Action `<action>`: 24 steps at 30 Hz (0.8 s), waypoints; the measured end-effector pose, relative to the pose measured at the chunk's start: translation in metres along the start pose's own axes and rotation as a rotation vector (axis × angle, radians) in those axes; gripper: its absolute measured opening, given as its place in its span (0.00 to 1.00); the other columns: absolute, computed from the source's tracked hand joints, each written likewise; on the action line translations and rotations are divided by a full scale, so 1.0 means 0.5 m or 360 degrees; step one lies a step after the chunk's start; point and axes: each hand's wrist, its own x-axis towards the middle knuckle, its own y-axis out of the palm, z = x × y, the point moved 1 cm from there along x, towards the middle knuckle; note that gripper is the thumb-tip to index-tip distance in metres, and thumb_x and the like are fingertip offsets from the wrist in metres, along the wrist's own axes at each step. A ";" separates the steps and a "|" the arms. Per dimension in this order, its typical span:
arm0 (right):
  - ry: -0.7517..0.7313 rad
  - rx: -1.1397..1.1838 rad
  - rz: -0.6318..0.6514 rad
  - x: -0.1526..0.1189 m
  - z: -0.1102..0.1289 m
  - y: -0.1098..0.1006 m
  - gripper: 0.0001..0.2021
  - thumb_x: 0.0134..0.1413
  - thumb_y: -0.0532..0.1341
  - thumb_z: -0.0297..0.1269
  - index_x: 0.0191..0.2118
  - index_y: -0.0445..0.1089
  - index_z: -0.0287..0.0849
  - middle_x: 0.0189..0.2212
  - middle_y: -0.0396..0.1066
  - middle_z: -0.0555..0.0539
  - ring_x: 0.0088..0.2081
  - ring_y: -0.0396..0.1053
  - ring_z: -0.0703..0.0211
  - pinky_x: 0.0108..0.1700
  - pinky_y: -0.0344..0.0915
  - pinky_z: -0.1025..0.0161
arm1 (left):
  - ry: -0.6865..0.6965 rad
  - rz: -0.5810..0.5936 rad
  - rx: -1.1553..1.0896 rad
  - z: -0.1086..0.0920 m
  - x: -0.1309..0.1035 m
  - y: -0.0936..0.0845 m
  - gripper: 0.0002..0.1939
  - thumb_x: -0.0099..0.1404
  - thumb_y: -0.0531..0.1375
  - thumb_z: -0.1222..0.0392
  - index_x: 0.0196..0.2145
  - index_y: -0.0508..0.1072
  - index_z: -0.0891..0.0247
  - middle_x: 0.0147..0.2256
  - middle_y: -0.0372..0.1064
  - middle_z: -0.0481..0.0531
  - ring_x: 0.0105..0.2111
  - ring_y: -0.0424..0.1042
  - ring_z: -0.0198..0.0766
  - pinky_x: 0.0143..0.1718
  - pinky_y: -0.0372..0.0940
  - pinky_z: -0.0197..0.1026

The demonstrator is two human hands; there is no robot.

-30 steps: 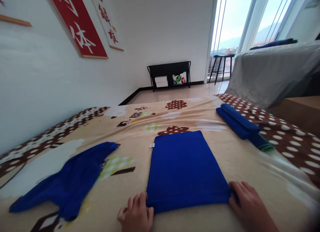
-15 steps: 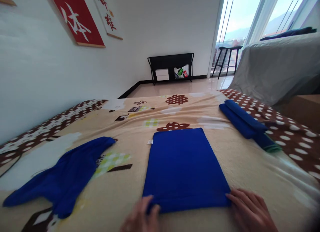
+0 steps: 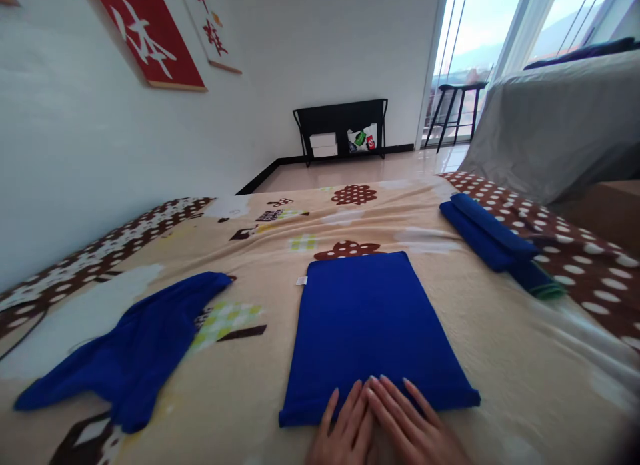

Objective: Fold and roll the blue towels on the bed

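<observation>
A blue cloth (image 3: 370,318) lies flat in a rectangle on the bed, with a small white tag at its left edge. Its near edge is turned over into a narrow fold that sticks out slightly at both corners. My left hand (image 3: 345,425) rests on the middle of this near edge, fingers stretched out. Right beside it, my right hand (image 3: 407,418) also lies flat on the fold, and the two hands touch at the fingertips. Neither hand grips anything.
A crumpled blue cloth (image 3: 145,345) lies to the left. Folded blue cloths (image 3: 490,235) are at the right, by a dark cloth with a green edge (image 3: 540,285). All lie on a patterned blanket (image 3: 240,391). Beyond stand a black shelf (image 3: 340,125) and a stool (image 3: 457,108).
Both hands have moved inward from the cloth's near corners to the middle of its near edge, where they now lie flat together. The near edge is now folded over in a narrow strip.
</observation>
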 end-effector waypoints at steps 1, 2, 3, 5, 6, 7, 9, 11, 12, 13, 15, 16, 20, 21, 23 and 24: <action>-0.0003 -0.0017 0.0053 -0.025 -0.018 -0.006 0.24 0.66 0.50 0.44 0.62 0.62 0.38 0.62 0.63 0.49 0.65 0.53 0.57 0.69 0.41 0.57 | 0.0063 0.0103 0.0033 0.024 -0.014 -0.014 0.19 0.66 0.51 0.60 0.50 0.74 0.63 0.54 0.72 0.51 0.66 0.51 0.38 0.70 0.37 0.48; -0.0001 -0.0026 0.0115 -0.057 -0.041 -0.016 0.26 0.65 0.51 0.47 0.62 0.62 0.37 0.62 0.62 0.48 0.66 0.52 0.56 0.70 0.38 0.55 | 0.0114 0.0187 0.0076 0.052 -0.031 -0.031 0.20 0.65 0.51 0.61 0.51 0.73 0.63 0.53 0.72 0.51 0.67 0.49 0.37 0.70 0.36 0.47; 0.0006 -0.0028 0.0174 -0.091 -0.064 -0.026 0.29 0.63 0.52 0.50 0.62 0.62 0.35 0.62 0.62 0.46 0.66 0.52 0.55 0.70 0.37 0.55 | 0.0112 0.0249 0.0122 0.081 -0.049 -0.049 0.20 0.64 0.52 0.62 0.52 0.73 0.64 0.53 0.73 0.52 0.67 0.49 0.36 0.70 0.35 0.47; 0.0040 -0.0013 0.0279 -0.155 -0.104 -0.047 0.31 0.61 0.55 0.50 0.63 0.60 0.34 0.62 0.61 0.44 0.66 0.52 0.54 0.70 0.36 0.55 | 0.0022 0.0317 0.0168 0.129 -0.085 -0.082 0.21 0.63 0.54 0.65 0.53 0.71 0.65 0.52 0.73 0.55 0.66 0.53 0.36 0.70 0.35 0.49; 0.0069 -0.0006 0.0305 -0.179 -0.119 -0.055 0.31 0.61 0.56 0.47 0.64 0.59 0.34 0.62 0.61 0.45 0.66 0.53 0.55 0.70 0.36 0.56 | -0.0027 0.0346 0.0157 0.144 -0.099 -0.093 0.22 0.63 0.54 0.66 0.54 0.70 0.65 0.52 0.73 0.55 0.63 0.58 0.36 0.70 0.35 0.50; 0.0100 0.0003 0.0315 -0.196 -0.129 -0.061 0.30 0.60 0.56 0.44 0.64 0.58 0.35 0.62 0.61 0.45 0.66 0.53 0.55 0.70 0.37 0.56 | -0.0075 0.0386 0.0131 0.152 -0.109 -0.101 0.23 0.63 0.55 0.67 0.56 0.69 0.65 0.53 0.72 0.55 0.60 0.63 0.36 0.70 0.34 0.50; 0.0161 0.0030 0.0324 -0.212 -0.139 -0.064 0.28 0.60 0.56 0.39 0.65 0.59 0.38 0.61 0.63 0.47 0.65 0.55 0.55 0.69 0.40 0.56 | -0.0177 0.0401 0.0050 0.152 -0.115 -0.109 0.24 0.63 0.54 0.69 0.57 0.66 0.61 0.54 0.71 0.54 0.55 0.69 0.37 0.69 0.33 0.53; 0.0219 0.0046 0.0307 -0.211 -0.141 -0.060 0.27 0.59 0.56 0.36 0.64 0.60 0.44 0.61 0.64 0.49 0.64 0.57 0.54 0.66 0.45 0.56 | -0.0314 0.0346 -0.0056 0.143 -0.108 -0.109 0.24 0.64 0.54 0.68 0.57 0.66 0.57 0.55 0.71 0.52 0.54 0.70 0.39 0.68 0.33 0.55; 0.0265 0.0048 0.0284 -0.208 -0.141 -0.056 0.26 0.59 0.57 0.35 0.63 0.62 0.47 0.60 0.65 0.49 0.63 0.59 0.53 0.64 0.49 0.55 | -0.0396 0.0320 -0.0105 0.139 -0.103 -0.108 0.23 0.64 0.54 0.67 0.56 0.67 0.55 0.55 0.71 0.52 0.55 0.69 0.40 0.68 0.35 0.56; 0.0332 0.0041 0.0244 -0.205 -0.142 -0.051 0.24 0.58 0.58 0.35 0.61 0.64 0.51 0.59 0.66 0.49 0.61 0.62 0.52 0.61 0.52 0.54 | -0.0474 0.0298 -0.0145 0.137 -0.099 -0.107 0.22 0.64 0.54 0.66 0.55 0.68 0.54 0.55 0.71 0.52 0.56 0.68 0.41 0.66 0.39 0.55; 0.0482 0.0021 0.0150 -0.200 -0.146 -0.044 0.20 0.57 0.60 0.36 0.55 0.70 0.55 0.55 0.70 0.49 0.55 0.67 0.52 0.56 0.56 0.53 | -0.0598 0.0268 -0.0197 0.143 -0.097 -0.104 0.19 0.64 0.55 0.65 0.51 0.72 0.51 0.54 0.71 0.52 0.55 0.69 0.43 0.61 0.50 0.52; 0.0534 0.0025 0.0122 -0.197 -0.150 -0.041 0.18 0.57 0.61 0.36 0.53 0.71 0.56 0.52 0.72 0.48 0.52 0.69 0.53 0.53 0.57 0.54 | -0.0642 0.0255 -0.0215 0.151 -0.099 -0.103 0.17 0.64 0.56 0.64 0.49 0.73 0.49 0.52 0.72 0.51 0.53 0.70 0.44 0.57 0.54 0.51; 0.0536 0.0201 0.0235 -0.173 -0.178 -0.045 0.12 0.60 0.61 0.40 0.48 0.73 0.54 0.43 0.74 0.49 0.46 0.70 0.57 0.48 0.61 0.59 | -0.0650 0.0305 -0.0367 0.195 -0.113 -0.096 0.13 0.67 0.56 0.63 0.45 0.75 0.47 0.42 0.75 0.49 0.45 0.72 0.42 0.47 0.60 0.46; 0.0536 0.0261 0.0308 -0.163 -0.186 -0.047 0.11 0.61 0.60 0.39 0.48 0.73 0.53 0.41 0.74 0.49 0.44 0.70 0.58 0.47 0.61 0.60 | -0.0633 0.0346 -0.0406 0.206 -0.112 -0.094 0.13 0.68 0.55 0.63 0.45 0.75 0.49 0.41 0.75 0.49 0.44 0.72 0.41 0.47 0.59 0.45; 0.0571 0.0319 0.0428 -0.141 -0.197 -0.048 0.09 0.63 0.57 0.37 0.45 0.72 0.50 0.38 0.73 0.50 0.41 0.70 0.59 0.45 0.62 0.60 | -0.0597 0.0438 -0.0442 0.221 -0.100 -0.090 0.13 0.69 0.53 0.63 0.45 0.73 0.52 0.40 0.75 0.49 0.43 0.72 0.40 0.47 0.59 0.45; 0.0610 0.0287 0.0440 -0.128 -0.197 -0.046 0.09 0.63 0.55 0.36 0.43 0.72 0.48 0.37 0.73 0.49 0.40 0.69 0.59 0.45 0.61 0.59 | -0.0585 0.0464 -0.0414 0.221 -0.087 -0.087 0.13 0.69 0.52 0.64 0.46 0.73 0.53 0.40 0.75 0.49 0.42 0.72 0.40 0.47 0.58 0.46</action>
